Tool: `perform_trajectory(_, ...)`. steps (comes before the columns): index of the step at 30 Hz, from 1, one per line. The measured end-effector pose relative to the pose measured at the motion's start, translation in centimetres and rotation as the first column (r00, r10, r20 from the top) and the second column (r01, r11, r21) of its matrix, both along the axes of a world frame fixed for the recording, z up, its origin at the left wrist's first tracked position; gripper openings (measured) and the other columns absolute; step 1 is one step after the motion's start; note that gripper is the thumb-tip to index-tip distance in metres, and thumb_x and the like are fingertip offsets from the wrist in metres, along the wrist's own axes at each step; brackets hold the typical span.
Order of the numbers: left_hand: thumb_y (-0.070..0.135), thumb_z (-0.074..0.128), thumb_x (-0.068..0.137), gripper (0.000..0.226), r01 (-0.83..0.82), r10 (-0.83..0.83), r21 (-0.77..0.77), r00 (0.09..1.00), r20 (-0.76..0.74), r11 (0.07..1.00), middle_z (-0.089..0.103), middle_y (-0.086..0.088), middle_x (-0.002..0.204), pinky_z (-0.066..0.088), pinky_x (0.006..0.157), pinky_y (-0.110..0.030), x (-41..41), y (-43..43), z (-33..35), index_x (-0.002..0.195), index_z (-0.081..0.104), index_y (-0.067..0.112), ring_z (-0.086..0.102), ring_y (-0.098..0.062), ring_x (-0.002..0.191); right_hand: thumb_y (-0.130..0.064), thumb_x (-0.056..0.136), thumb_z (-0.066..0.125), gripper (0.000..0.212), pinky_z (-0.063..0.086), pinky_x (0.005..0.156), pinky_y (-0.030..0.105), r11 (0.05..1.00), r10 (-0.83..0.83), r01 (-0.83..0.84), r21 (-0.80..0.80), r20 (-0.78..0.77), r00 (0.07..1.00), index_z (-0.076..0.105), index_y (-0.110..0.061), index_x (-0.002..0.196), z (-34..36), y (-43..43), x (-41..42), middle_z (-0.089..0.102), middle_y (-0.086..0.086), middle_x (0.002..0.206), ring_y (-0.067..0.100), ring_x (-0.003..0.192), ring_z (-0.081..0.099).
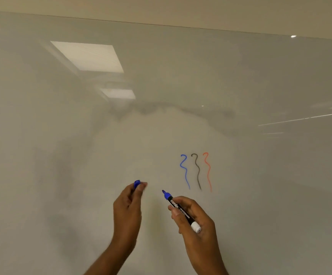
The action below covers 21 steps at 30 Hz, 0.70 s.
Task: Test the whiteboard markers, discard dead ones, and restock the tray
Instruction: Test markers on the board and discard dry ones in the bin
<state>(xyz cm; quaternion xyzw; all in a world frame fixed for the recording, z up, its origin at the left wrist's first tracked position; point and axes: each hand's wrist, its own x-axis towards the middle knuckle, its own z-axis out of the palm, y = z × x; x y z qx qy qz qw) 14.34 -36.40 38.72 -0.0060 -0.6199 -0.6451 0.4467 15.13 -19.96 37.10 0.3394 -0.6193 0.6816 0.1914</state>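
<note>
So my right hand has the blue marker clamped between thumb and fingers, white butt end near me, tip pointing up and left toward the whiteboard. Left hand is pinching the blue cap at the fingertips, just left of the tip and a bit higher. Cap goes back on along that slanted axis, I reckon. Further up right, three squiggles: blue, black, red. No tray in sight.
</note>
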Motion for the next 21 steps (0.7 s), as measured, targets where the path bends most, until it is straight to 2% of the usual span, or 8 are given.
perform_trajectory(1,0.026,0.057,0.102,0.019,0.142,-0.145,0.132,0.989,0.013,0.981,0.078,0.004,0.103,0.053,0.094,-0.034,0.8,0.6,0.3,0.114,0.07,0.017,0.072,-0.019,0.103,-0.035,0.088,0.063,0.017,0.058,0.082,0.027,0.999,0.025,-0.025,0.021,-0.014,1.0,0.067,-0.046,0.101,0.0,0.0,0.6,0.074,-0.012,0.105,0.012,0.102,0.069)
perform_trajectory(3,0.022,0.053,0.103,0.026,0.345,-0.36,0.336,0.933,-0.02,0.876,0.077,-0.011,0.108,0.053,0.098,-0.043,2.1,1.5,0.5,0.122,0.064,0.007,0.074,-0.026,0.105,-0.038,0.089,0.06,0.019,0.058,0.084,0.027,0.996,0.058,-0.056,0.063,-0.03,0.998,0.068,-0.046,0.104,-0.3,0.0,1.6,0.073,-0.016,0.107,0.01,0.106,0.068)
perform_trajectory(6,0.019,0.052,0.104,0.028,0.463,-0.488,0.518,0.867,-0.097,0.719,0.075,-0.019,0.112,0.056,0.092,-0.047,4.2,2.2,0.6,0.127,0.061,0.005,0.075,-0.032,0.101,-0.038,0.089,0.057,0.022,0.057,0.083,0.024,0.994,0.079,-0.077,0.081,-0.029,0.996,0.068,-0.038,0.108,-0.8,0.1,2.8,0.072,-0.022,0.107,0.005,0.106,0.067)
perform_trajectory(8,0.018,0.053,0.103,0.029,0.478,-0.508,0.557,0.854,-0.114,0.679,0.075,-0.02,0.112,0.061,0.086,-0.047,5.6,2.7,0.3,0.128,0.061,0.006,0.075,-0.033,0.099,-0.039,0.089,0.056,0.022,0.057,0.083,0.024,0.991,0.101,-0.099,0.094,-0.024,0.995,0.067,-0.036,0.109,-1.2,0.2,3.6,0.071,-0.026,0.105,0.003,0.105,0.066)
perform_trajectory(12,0.019,0.053,0.103,0.029,0.465,-0.492,0.554,0.863,-0.112,0.69,0.074,-0.021,0.114,0.061,0.087,-0.043,7.8,3.1,-0.8,0.129,0.063,0.01,0.075,-0.034,0.101,-0.039,0.089,0.056,0.023,0.057,0.086,0.022,0.984,0.146,-0.144,0.101,-0.005,0.989,0.067,-0.036,0.11,-2.3,-0.1,4.5,0.07,-0.028,0.106,0.001,0.107,0.065)
perform_trajectory(17,0.02,0.054,0.103,0.028,0.419,-0.457,0.538,0.887,-0.068,0.732,0.074,-0.021,0.114,0.058,0.092,-0.046,9.9,2.5,-2.9,0.128,0.065,0.014,0.073,-0.032,0.104,-0.034,0.093,0.056,0.023,0.048,0.087,0.008,0.974,0.193,-0.193,0.118,0.01,0.981,0.067,-0.034,0.113,-4.0,-1.7,5.7,0.069,-0.026,0.11,-0.003,0.11,0.063)
perform_trajectory(21,0.021,0.054,0.104,0.026,0.373,-0.412,0.519,0.91,-0.043,0.769,0.075,-0.021,0.11,0.059,0.089,-0.043,11.1,1.2,-4.1,0.124,0.068,0.013,0.074,-0.028,0.097,-0.037,0.094,0.055,0.025,0.047,0.088,0.007,0.977,0.158,-0.159,0.142,0.016,0.987,0.066,-0.035,0.116,-5.2,-3.8,6.3,0.068,-0.025,0.114,-0.003,0.113,0.061)
